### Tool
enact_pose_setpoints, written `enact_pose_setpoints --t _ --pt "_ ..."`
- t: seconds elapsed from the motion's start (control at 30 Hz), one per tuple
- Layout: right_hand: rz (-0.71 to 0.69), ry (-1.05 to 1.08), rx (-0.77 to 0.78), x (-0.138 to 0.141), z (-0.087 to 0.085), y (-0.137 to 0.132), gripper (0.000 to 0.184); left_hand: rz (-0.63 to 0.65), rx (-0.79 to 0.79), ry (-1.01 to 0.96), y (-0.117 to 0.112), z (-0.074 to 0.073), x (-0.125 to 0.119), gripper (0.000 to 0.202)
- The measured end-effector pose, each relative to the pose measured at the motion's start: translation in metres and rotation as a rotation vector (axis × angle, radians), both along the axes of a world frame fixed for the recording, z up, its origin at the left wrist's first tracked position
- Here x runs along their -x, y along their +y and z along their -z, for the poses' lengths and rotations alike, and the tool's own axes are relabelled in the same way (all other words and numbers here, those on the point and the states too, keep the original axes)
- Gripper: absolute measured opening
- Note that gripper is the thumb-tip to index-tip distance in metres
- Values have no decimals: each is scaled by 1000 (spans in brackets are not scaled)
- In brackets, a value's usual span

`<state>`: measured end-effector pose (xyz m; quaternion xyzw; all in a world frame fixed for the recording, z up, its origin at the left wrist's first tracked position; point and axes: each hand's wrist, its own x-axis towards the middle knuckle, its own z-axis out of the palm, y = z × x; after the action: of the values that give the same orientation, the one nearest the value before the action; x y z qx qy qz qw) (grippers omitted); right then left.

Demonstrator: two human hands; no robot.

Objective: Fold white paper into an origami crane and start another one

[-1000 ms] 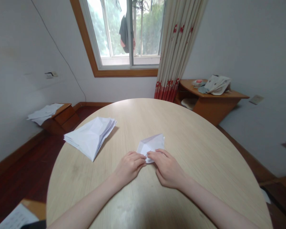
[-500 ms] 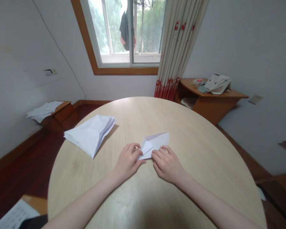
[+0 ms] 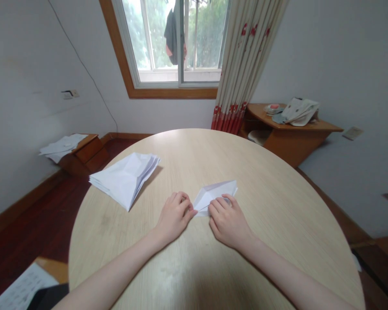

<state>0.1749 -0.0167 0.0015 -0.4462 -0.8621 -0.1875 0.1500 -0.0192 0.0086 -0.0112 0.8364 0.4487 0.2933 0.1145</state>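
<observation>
A small folded white paper lies on the round wooden table, shaped like a flat triangle pointing left. My left hand is curled, its thumb tip pressing the paper's left point. My right hand rests on the paper's near edge with bent fingers pressing it flat. A stack of folded white papers lies to the left, apart from both hands.
A window with a wooden frame and a curtain are behind the table. A wooden side table with papers stands at the right. A low wooden stand with sheets is at the left. Printed paper lies at bottom left.
The paper has been flattened into a narrower triangle and sits a little further right. Both hands shifted with it, the right hand now pressing on top.
</observation>
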Motion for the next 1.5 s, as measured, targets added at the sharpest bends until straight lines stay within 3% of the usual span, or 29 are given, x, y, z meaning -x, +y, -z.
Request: enact_pose_setpoints --t 0.43,0.7,0.93,1.23,1.5 --pt "42 15 -25 1 6 2 14 3 21 205 -3 0 -4 6" --pt "66 31 2 2 7 6 16 23 71 150 -2 -4 -2 2" --pt "86 33 43 2 7 6 20 39 129 75 2 -10 4 14" --pt "57 52 36 0 7 8 20 222 22 93 11 -11 17 13" --pt "20 61 50 -4 9 11 17 326 -107 262 9 -13 19 39"
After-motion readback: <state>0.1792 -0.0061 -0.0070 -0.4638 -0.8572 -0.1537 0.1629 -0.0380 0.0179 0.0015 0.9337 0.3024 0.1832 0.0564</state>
